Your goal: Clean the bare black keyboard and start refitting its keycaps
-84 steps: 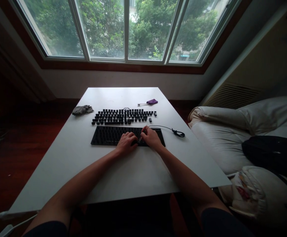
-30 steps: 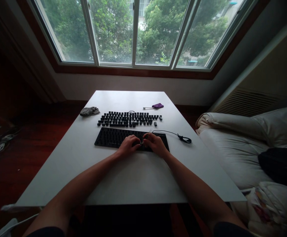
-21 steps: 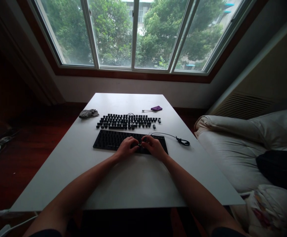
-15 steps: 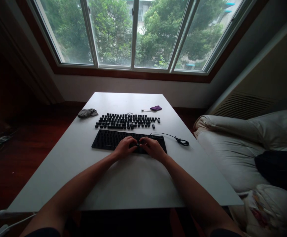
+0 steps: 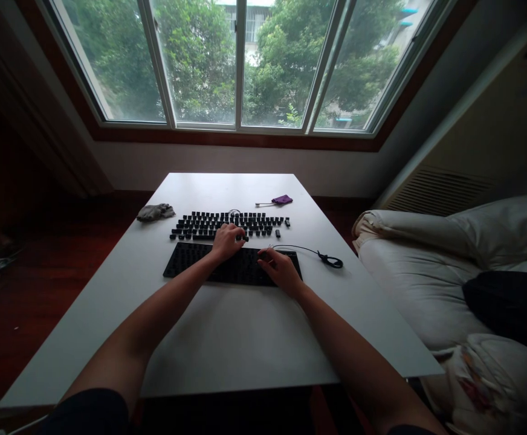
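A black keyboard (image 5: pixel 200 261) lies on the white table, most of its keycaps off. Behind it, loose black keycaps (image 5: pixel 204 223) stand in rows. My left hand (image 5: pixel 227 243) reaches over the keyboard's back edge to the front of these rows, its fingers closed around a dark keycap (image 5: pixel 245 238). Over the right part of the keyboard, my right hand (image 5: pixel 280 269) has thumb and fingertips pinched together. A small dark thing shows at those fingertips, too small to make out.
A coiled black cable (image 5: pixel 330 260) lies right of the keyboard. Farther back are a grey cloth (image 5: pixel 155 211), a purple pouch (image 5: pixel 282 199) and a thin white stick (image 5: pixel 264 204). A pale sofa (image 5: pixel 399 266) stands to the right of the table.
My left hand has moved from the keyboard, where it met my right hand, forward and left to the loose keycaps. My right hand has stayed over the keyboard. The view has shifted slightly.
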The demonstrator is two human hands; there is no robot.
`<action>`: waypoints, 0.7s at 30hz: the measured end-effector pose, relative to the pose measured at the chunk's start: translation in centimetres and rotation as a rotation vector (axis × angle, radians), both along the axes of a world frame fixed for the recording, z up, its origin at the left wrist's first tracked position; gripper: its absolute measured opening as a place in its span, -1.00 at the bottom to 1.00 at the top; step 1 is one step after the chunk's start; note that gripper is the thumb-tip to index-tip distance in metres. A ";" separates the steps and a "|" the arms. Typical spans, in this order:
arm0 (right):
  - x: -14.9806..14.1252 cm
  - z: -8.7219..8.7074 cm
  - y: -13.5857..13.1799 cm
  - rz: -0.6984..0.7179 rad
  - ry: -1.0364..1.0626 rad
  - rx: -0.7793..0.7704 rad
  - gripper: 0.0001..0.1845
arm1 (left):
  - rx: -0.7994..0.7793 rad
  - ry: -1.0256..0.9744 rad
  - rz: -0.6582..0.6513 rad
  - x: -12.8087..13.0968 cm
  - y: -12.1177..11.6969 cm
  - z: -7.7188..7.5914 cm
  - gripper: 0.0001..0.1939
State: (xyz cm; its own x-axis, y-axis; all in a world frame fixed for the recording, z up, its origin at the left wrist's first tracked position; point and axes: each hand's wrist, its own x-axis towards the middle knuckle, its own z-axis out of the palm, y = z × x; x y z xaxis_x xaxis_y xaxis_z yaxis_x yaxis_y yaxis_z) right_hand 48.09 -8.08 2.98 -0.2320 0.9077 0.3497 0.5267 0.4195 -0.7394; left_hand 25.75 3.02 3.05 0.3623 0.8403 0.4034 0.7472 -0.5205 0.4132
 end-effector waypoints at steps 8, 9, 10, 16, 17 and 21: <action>-0.1 0.2 -0.2 0.030 -0.084 0.010 -0.73 | 0.002 0.126 0.067 1.8 2.7 -1.5 -0.83; -0.1 0.2 -0.2 0.037 -0.089 0.015 -0.73 | 0.004 0.147 0.065 1.9 2.8 -1.5 -0.83; -0.1 0.1 -0.2 0.043 -0.093 0.022 -0.73 | 0.002 0.169 0.062 1.9 2.9 -1.5 -0.83; 0.0 -0.7 0.1 0.045 -0.096 0.064 -0.74 | -0.025 0.256 0.107 2.0 2.8 -1.1 -0.81; 0.0 -0.8 0.1 0.045 -0.096 0.064 -0.74 | -0.026 0.260 0.114 2.0 2.8 -1.1 -0.80; -0.1 -0.6 0.0 0.043 -0.096 0.063 -0.74 | -0.029 0.259 0.117 1.6 2.7 -1.1 -0.77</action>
State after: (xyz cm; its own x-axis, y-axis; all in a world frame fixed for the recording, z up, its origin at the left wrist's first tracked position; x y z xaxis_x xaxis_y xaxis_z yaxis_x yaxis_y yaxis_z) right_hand 47.99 -8.06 2.34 -0.3056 0.8732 0.3796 0.5742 0.4870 -0.6581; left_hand 27.38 5.71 1.95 0.3496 0.8924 0.2853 0.8843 -0.4149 0.2141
